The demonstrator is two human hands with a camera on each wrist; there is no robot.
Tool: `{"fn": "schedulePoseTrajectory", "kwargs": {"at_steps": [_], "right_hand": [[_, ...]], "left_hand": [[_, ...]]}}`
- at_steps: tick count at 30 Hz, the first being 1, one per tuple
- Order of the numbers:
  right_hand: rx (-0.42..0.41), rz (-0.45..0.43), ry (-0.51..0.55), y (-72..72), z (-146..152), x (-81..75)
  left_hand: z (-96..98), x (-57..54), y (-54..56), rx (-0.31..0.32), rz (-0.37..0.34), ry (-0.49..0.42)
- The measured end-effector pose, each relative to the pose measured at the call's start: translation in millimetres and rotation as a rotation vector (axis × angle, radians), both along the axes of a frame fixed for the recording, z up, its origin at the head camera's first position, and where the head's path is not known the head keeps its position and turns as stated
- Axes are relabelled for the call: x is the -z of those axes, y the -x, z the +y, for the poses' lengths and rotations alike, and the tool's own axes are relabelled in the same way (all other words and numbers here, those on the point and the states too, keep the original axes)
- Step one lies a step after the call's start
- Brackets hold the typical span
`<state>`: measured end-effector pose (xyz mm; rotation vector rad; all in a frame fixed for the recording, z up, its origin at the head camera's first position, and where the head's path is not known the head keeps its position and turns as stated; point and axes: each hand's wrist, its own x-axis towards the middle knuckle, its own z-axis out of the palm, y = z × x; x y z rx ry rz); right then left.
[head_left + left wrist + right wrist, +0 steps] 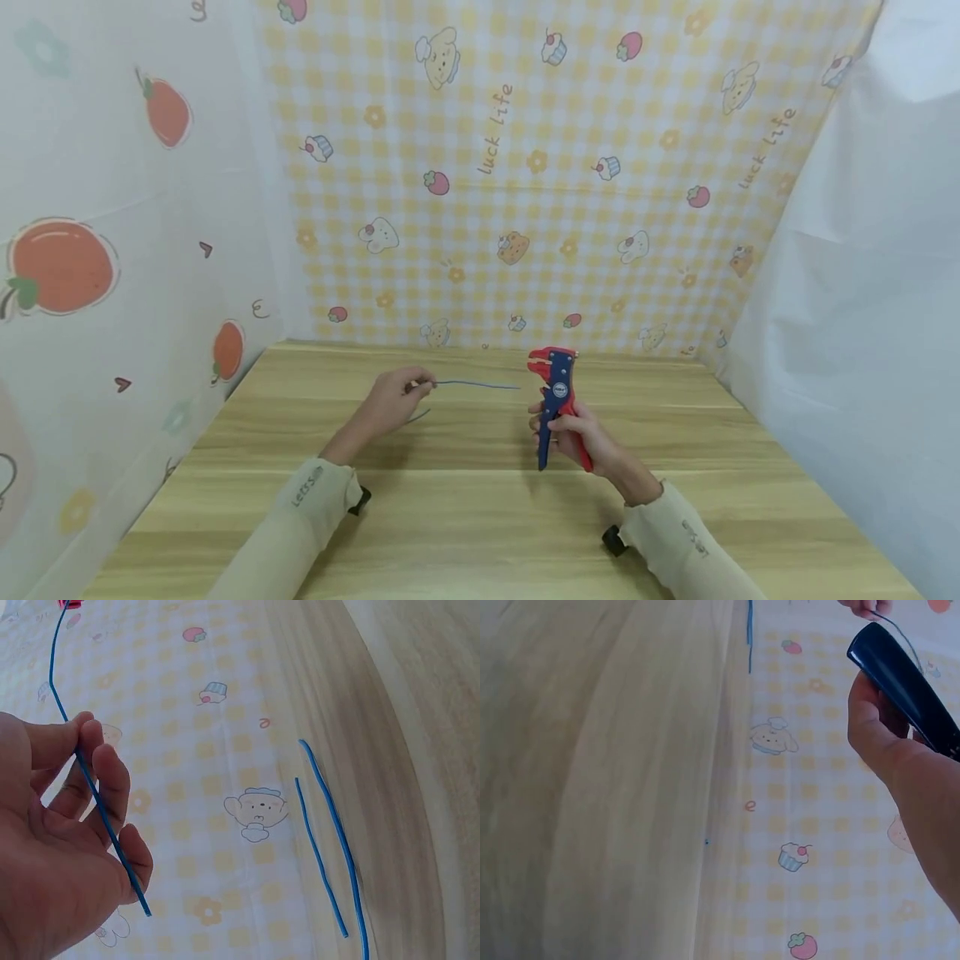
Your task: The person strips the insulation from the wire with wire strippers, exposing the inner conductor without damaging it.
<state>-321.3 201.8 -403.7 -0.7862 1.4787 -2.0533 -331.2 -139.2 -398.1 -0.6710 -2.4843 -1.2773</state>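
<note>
Blue wire [477, 384] pinched between thumb and fingertips of the left hand [392, 402], tail lying across the other fingers. Right hand [597, 443] curled round the stripper [559, 377], red and navy, handles apart. From where I stand, the wire's far end points at the stripper, just short of it. Both held above the desk [465, 525]. On it, near the left hand: long offcut [328, 799], short offcut [320, 859], side by side. Behind: checked cloth [480, 212].

Wood-grain table [480, 517], two blue wires [336, 820] apparently lying on it, tiny blue speck [706, 841]
</note>
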Motion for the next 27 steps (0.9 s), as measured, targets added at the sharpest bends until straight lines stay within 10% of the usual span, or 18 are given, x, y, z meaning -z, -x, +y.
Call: {"fn": "schedulePoseTrajectory", "kwargs": {"at_steps": [27], "right_hand": [[-0.042, 0.073, -0.059, -2.1, -17.8, 5.8]], "left_hand": [[2.8, -2.3, -0.3, 0.027, -0.06, -0.039]]}}
